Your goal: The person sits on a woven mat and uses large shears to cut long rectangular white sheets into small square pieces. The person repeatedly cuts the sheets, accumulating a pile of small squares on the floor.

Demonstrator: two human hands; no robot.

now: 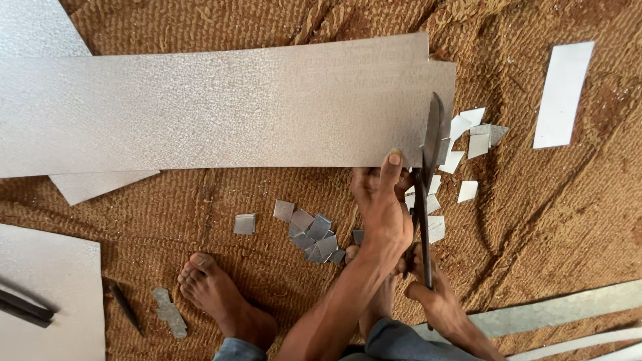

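Observation:
A long textured silver metal sheet (200,107) lies across a brown coir mat (548,214). My left hand (382,204) grips the sheet's near edge close to its right end, thumb on top. Large dark metal shears (428,167) stand upright at that right end, the blades at the sheet's edge. My right hand (438,301) is closed around the shears' lower handle. Small cut metal squares (313,237) are piled left of my left hand. Paler cut pieces (468,137) lie scattered right of the blades.
My bare left foot (221,294) rests on the mat. A pale strip (563,93) lies at the far right, and long strips (555,311) at the bottom right. Another sheet (47,281) with dark rods (23,307) sits at the bottom left, beside a dark tool (125,306) and a scrap (169,312).

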